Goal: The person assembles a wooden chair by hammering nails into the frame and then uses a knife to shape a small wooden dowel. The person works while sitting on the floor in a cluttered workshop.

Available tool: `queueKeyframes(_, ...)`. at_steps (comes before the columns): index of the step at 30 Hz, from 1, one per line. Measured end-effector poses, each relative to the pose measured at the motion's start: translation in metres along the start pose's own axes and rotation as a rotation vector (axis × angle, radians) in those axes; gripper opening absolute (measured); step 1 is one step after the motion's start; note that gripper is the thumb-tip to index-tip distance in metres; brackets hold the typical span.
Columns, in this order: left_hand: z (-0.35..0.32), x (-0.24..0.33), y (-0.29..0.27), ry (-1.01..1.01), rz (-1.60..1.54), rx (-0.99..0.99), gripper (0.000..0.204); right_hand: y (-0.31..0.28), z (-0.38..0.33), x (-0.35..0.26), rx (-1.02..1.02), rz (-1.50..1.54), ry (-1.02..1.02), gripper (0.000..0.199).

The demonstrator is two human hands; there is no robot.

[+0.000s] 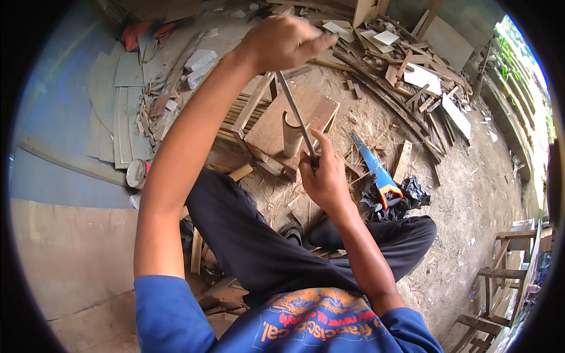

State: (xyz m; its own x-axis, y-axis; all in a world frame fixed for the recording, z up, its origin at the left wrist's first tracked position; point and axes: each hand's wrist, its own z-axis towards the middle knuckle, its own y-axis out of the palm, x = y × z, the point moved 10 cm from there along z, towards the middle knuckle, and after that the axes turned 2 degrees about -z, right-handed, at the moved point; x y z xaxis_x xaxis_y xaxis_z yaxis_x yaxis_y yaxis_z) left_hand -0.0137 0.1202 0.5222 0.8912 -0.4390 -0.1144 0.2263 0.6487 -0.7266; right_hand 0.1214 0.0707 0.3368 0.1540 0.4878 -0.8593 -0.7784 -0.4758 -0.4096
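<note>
Ground (465, 182), brown and strewn with shavings, spreads all around the person (259, 253), who sits in black trousers and a blue shirt. Scrap wood (384, 99) is heaped beyond, up to the right, with pale boards (422, 79) lying among it. Straight ahead of the person stands a low wooden bench (318, 106). A long, narrow blade (289, 97) slants over it, handle end nearest the person. Off to the right lies a blue saw (369, 159), its orange and black handle against crumpled black plastic (415, 191). The right hand (326, 179) is wrapped round the blade's handle, one finger reaching forward. The left hand (282, 44) is raised by the blade's far end, thumb stuck out, a little blurred; from where I stand, I cannot tell whether its fingers grip anything. Smallest is the bamboo (292, 138), a hollow piece upright on the bench, with the blade crossing its rim; whether they touch, I can't make out.
</note>
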Motion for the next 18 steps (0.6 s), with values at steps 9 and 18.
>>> queueKeyframes(9,-0.021,0.02,-0.005,0.008,-0.04,0.081,0.052,-0.003,-0.028,0.013,-0.07,-0.021,0.185,0.029)
queueKeyframes(18,-0.046,0.004,-0.017,-0.045,-0.127,0.297,0.056,-0.004,-0.03,0.002,-0.056,0.044,0.141,0.02)
